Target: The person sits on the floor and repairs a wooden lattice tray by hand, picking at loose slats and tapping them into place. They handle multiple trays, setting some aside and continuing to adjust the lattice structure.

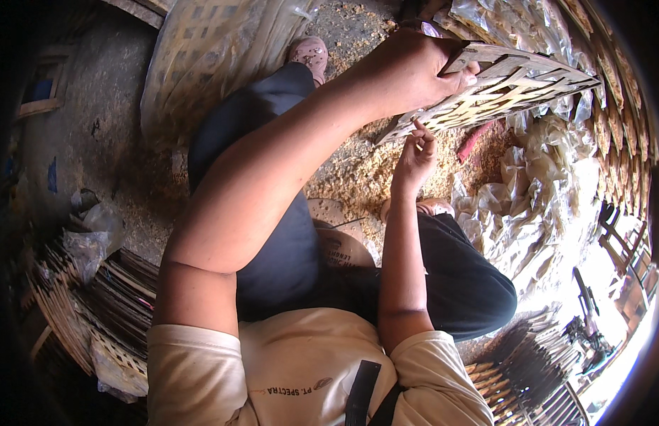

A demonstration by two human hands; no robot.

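My left hand (446,71) reaches up and grips the corner of a flat wooden lattice panel (521,85) of woven slats, raised at the upper right and tilted. Below it, my right hand (417,156) has its index finger stretched up at the panel's lower edge, with the other fingers loosely curled; I cannot tell whether the fingertip touches it. Beneath the panel lie wood shavings (347,170) and a narrow red object (473,142).
Crumpled clear plastic (528,213) heaps at right beside stacked lattice pieces (617,142). More stacked slatted panels (102,305) lie at lower left. A plastic-covered sheet (187,78) stands upper left. My bent legs (461,277) surround a rounded seat or pad (340,241).
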